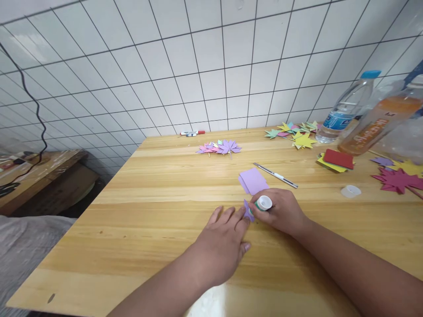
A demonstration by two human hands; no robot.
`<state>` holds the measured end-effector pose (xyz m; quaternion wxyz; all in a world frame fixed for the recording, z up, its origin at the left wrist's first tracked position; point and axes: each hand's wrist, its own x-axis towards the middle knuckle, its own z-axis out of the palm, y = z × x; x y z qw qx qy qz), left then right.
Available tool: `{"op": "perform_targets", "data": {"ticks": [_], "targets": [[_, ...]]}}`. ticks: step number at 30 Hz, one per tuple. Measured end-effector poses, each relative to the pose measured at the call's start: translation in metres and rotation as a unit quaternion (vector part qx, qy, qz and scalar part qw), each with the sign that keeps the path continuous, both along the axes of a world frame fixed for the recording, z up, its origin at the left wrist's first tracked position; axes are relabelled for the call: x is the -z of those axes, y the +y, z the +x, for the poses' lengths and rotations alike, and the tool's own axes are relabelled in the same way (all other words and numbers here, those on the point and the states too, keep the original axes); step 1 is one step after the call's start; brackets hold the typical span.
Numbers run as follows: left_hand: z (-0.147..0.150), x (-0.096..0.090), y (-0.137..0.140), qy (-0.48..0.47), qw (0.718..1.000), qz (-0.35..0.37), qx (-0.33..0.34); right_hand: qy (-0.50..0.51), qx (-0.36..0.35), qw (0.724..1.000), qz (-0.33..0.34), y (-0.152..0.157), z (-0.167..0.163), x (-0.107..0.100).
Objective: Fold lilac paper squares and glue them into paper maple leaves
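The left hand [222, 244] lies palm down on the wooden table [148, 189], fingers slightly spread, its fingertips at a small purple paper piece [246, 210]. The right hand [280, 210] is closed around a glue stick [264, 203], its white end up and its lower end at that piece; the fingers partly hide the contact. The piece lies well in from the table's left edge, between the two hands.

Just beyond the right hand is a stack of purple paper [253, 179], with a craft knife [276, 175] slanting beside it. Toward the back edge lie a cluster of paper leaves [228, 146] and, nearer the back left corner, a marker [198, 132]. On the right side, a water bottle [339, 119] stands near the back edge beside a bottle of orange drink [373, 125]. Nearer the front are a red card [338, 159] on yellow paper, a white cap [350, 190] and a dark red paper leaf [396, 179].
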<state>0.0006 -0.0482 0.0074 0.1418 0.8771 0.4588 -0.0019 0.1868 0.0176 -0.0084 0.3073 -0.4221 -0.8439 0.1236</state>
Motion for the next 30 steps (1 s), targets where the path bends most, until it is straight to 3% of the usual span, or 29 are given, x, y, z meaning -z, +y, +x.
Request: {"op": "perform_targets", "data": {"ticks": [17, 19, 24, 26, 30], "targets": [[-0.002, -0.005, 0.000, 0.006, 1.000, -0.012, -0.001, 0.017, -0.071, 0.997, -0.027, -0.006, 0.000, -0.003], [-0.003, -0.004, 0.001, 0.006, 1.000, -0.013, -0.002, 0.061, -0.055, 0.996, -0.044, -0.006, 0.003, -0.006], [-0.004, -0.002, 0.001, 0.006, 1.000, -0.022, 0.000, 0.119, 0.099, 0.987, -0.031, 0.002, 0.015, -0.008], [-0.004, -0.001, 0.001, 0.007, 1.000, -0.020, 0.001, 0.097, 0.104, 0.990, -0.014, 0.005, 0.016, -0.007], [-0.003, 0.000, 0.001, 0.011, 1.000, -0.017, 0.001, 0.049, 0.031, 0.998, 0.001, 0.003, 0.008, -0.003]]}}
